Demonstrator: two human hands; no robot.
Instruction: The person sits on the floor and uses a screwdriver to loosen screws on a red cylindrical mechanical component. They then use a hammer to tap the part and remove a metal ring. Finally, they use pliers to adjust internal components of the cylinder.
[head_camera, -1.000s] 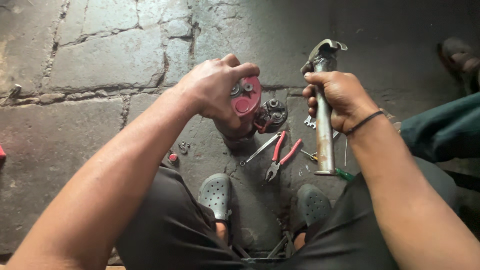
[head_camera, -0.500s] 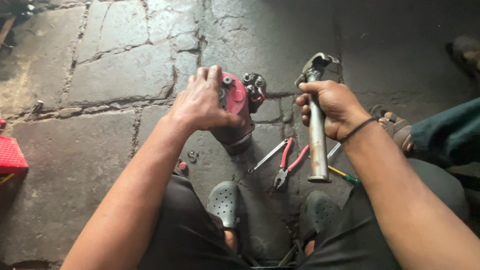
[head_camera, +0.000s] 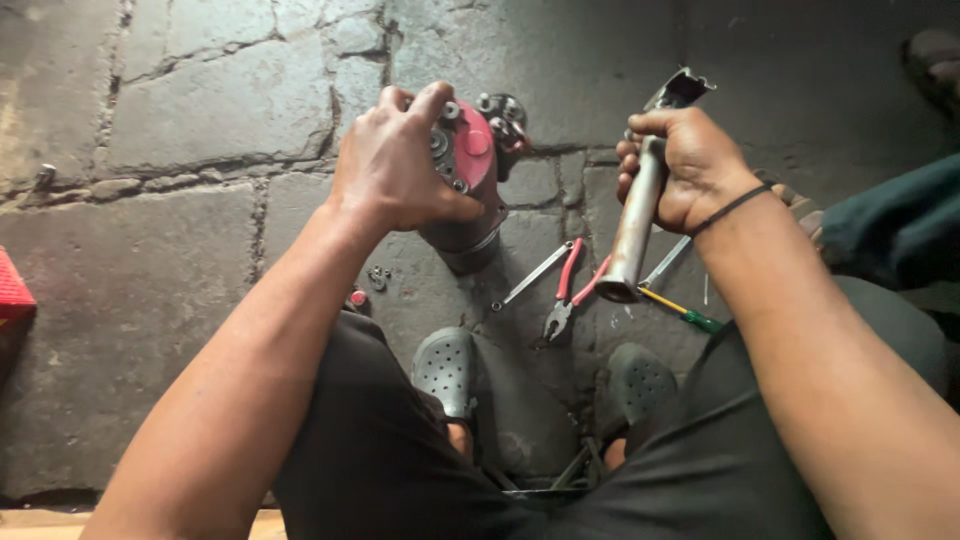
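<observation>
Since half second back, my left hand (head_camera: 400, 165) tipped red motor housing (head_camera: 470, 175) further over; fingers clamped on its top. Right hand (head_camera: 690, 165) fist closed round metal pipe (head_camera: 635, 230), pipe slanted, lower end above red-handled pliers (head_camera: 570, 290). Housing base sits on stone floor (head_camera: 180, 250) beyond my sandals (head_camera: 445, 370). Green screwdriver (head_camera: 680, 310) just right of pliers.

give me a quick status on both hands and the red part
Left hand gripping red-capped motor part on stone floor. Right hand clamped on metal pipe tool, held clear. Red-handled pliers and screwdriver lying close below.
</observation>
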